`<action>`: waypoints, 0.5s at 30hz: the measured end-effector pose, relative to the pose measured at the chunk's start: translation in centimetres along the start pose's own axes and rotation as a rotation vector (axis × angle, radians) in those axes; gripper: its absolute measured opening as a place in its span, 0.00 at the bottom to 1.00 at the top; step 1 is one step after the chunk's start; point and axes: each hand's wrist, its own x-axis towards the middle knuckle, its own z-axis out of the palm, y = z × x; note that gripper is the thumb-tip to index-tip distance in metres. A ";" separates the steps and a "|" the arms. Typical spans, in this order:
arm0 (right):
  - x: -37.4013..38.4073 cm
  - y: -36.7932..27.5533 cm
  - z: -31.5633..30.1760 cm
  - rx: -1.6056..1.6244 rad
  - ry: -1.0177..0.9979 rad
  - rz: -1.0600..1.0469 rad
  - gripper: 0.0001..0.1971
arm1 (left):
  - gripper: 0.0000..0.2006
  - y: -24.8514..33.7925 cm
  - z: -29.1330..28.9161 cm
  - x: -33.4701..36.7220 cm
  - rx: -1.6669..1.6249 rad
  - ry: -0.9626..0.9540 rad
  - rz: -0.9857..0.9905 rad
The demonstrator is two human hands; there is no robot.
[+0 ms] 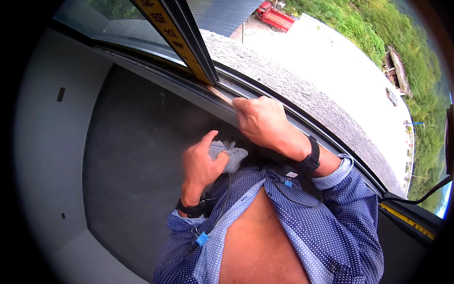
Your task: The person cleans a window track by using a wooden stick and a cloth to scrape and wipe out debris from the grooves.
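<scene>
My right hand (260,120) is closed round a slim, pale wooden stick (220,95). Its far end reaches into the track of the window frame (175,90), by the foot of the sliding sash (201,57). Whether that end carries a brush or a blade I cannot make out. In front of my body, lower and to the left, my left hand (202,161) grips a crumpled grey cloth (232,156), with the index finger stretched out. The cloth hangs apart from the frame.
A yellow strip with dark print (175,35) runs along the sash. Beyond the sill lie a rough pale ledge (302,90), a red truck (275,19) and greenery. Below me is a dark floor (127,180). Black cables hang at my shirt, held by blue clips (202,238).
</scene>
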 end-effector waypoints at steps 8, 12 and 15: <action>6.5 -3.3 4.5 0.100 0.088 -0.077 0.08 | 0.26 -0.1 -0.2 0.0 -0.001 0.043 -0.001; 3.6 -2.2 1.8 0.113 0.109 -0.096 0.09 | 0.26 -0.7 -0.4 -0.4 -0.023 0.061 -0.052; 0.1 0.3 -0.1 0.079 0.055 -0.124 0.07 | 0.25 -0.9 -0.2 -0.3 -0.020 0.026 -0.057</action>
